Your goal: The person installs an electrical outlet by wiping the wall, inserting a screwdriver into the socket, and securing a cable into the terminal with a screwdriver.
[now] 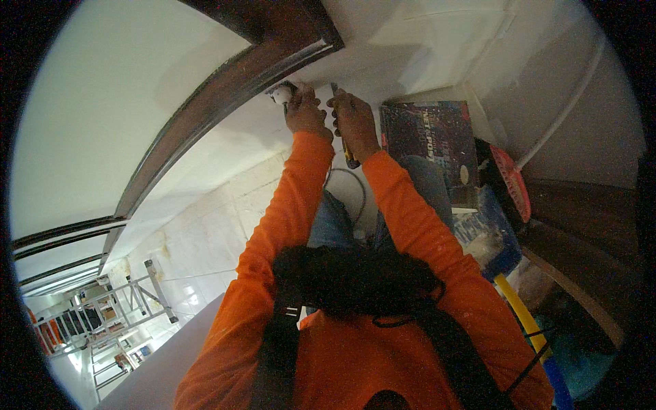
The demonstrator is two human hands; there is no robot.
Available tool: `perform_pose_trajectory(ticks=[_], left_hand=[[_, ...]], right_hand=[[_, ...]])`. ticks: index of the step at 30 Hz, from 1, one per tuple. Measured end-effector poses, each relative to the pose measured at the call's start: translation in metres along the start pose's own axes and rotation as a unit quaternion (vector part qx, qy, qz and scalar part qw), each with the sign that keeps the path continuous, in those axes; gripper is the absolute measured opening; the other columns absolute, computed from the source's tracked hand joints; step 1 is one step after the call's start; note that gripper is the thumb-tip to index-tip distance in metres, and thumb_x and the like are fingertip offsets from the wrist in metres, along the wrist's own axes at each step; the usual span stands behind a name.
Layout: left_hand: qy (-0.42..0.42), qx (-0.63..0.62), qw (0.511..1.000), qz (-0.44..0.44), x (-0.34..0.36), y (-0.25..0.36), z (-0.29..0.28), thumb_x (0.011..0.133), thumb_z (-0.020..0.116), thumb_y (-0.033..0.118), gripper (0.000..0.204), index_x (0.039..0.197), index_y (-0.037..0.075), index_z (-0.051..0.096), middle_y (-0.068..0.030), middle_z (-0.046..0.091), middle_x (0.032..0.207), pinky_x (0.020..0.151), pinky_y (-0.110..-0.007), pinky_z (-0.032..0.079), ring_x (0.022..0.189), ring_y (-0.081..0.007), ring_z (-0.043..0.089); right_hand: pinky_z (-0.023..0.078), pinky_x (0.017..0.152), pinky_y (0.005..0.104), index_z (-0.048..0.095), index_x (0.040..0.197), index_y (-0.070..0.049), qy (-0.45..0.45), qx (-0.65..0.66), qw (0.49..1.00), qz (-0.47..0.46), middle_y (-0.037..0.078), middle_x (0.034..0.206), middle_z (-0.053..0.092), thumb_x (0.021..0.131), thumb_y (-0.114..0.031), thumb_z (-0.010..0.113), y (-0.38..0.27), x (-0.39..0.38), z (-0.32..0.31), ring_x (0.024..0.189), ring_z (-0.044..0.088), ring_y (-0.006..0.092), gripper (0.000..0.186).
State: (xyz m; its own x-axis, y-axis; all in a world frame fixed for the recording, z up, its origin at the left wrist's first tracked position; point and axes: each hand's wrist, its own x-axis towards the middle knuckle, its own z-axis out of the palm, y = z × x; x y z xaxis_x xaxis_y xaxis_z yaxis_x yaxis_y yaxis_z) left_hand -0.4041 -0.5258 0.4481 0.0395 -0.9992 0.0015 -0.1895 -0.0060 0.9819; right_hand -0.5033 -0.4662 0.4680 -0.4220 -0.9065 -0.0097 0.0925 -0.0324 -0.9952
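Note:
My left hand (307, 111) is closed beside the dark wooden trim (225, 85). A rounded white thing (281, 94) shows at its fingertips; its kind is too blurred to tell. Close by on the right, my right hand (354, 121) wraps round a slim tool (351, 156) with a black-and-yellow handle. The handle's end sticks out below the fist, and a narrow dark tip rises above the fingers. Both hands are held out in front of me against a pale wall surface, apart from each other.
A dark printed box (429, 140) stands right of my right hand. Beyond it are a red-and-black object (511, 181) and a blue container (502, 236) with whitish material. A pale cable (564, 116) runs down at the right. Metal ladder-like frames (147, 290) stand far left.

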Motion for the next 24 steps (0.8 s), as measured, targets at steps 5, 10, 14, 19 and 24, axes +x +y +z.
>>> perform_pose_trajectory(ticks=[5,10,14,19,24], left_hand=[[-0.1,0.462,0.877,0.092,-0.016,0.043,-0.021,0.074,0.063,0.016,0.04,0.113,0.006,0.055,-0.0113,0.05,0.124,0.099,-0.039,0.033,0.119,-0.0271,0.041],[-0.11,0.501,0.84,0.176,-0.011,0.03,-0.031,0.074,0.063,0.018,0.036,0.108,0.007,0.061,-0.0126,0.051,0.122,0.1,-0.04,0.033,0.119,-0.0279,0.042],[-0.111,0.491,0.84,0.202,-0.019,0.033,-0.021,0.072,0.065,0.015,0.041,0.111,0.006,0.058,-0.0123,0.051,0.123,0.101,-0.041,0.032,0.118,-0.0288,0.043],[-0.015,-0.068,0.995,-0.076,-0.008,0.018,-0.022,0.07,0.067,0.01,0.059,0.125,0.005,0.046,-0.0105,0.052,0.121,0.1,-0.039,0.033,0.118,-0.027,0.043],[-0.052,-0.039,0.994,-0.089,-0.013,0.03,-0.017,0.071,0.068,0.009,0.067,0.131,0.005,0.038,-0.0095,0.051,0.123,0.101,-0.038,0.032,0.119,-0.0253,0.042]], right_hand=[[0.046,0.065,0.0418,0.06,0.083,0.001,-0.023,0.015,0.995,0.1,0.016,0.072,0.061,0.091,-0.027,0.039,-0.015,0.0,0.006,0.068,0.06,0.0303,0.036],[0.049,0.06,0.0419,0.053,0.096,-0.001,-0.079,-0.264,0.951,-0.141,0.013,0.078,0.061,0.084,-0.015,0.047,0.015,0.012,0.004,0.071,0.061,0.0286,0.019],[0.049,0.052,0.0307,0.056,0.089,-0.001,0.003,-0.344,0.88,-0.327,0.007,0.069,0.054,0.092,-0.031,0.039,0.035,0.02,-0.003,0.054,0.054,0.0132,0.034],[0.049,0.059,0.0408,0.054,0.088,-0.004,-0.122,-0.121,0.976,-0.137,0.013,0.079,0.057,0.087,-0.02,0.045,-0.005,0.015,-0.001,0.068,0.059,0.028,0.019],[0.048,0.063,0.0463,0.055,0.088,-0.005,-0.109,-0.157,0.968,-0.165,0.017,0.081,0.057,0.088,-0.019,0.045,-0.003,0.02,-0.008,0.072,0.059,0.0369,0.017]])
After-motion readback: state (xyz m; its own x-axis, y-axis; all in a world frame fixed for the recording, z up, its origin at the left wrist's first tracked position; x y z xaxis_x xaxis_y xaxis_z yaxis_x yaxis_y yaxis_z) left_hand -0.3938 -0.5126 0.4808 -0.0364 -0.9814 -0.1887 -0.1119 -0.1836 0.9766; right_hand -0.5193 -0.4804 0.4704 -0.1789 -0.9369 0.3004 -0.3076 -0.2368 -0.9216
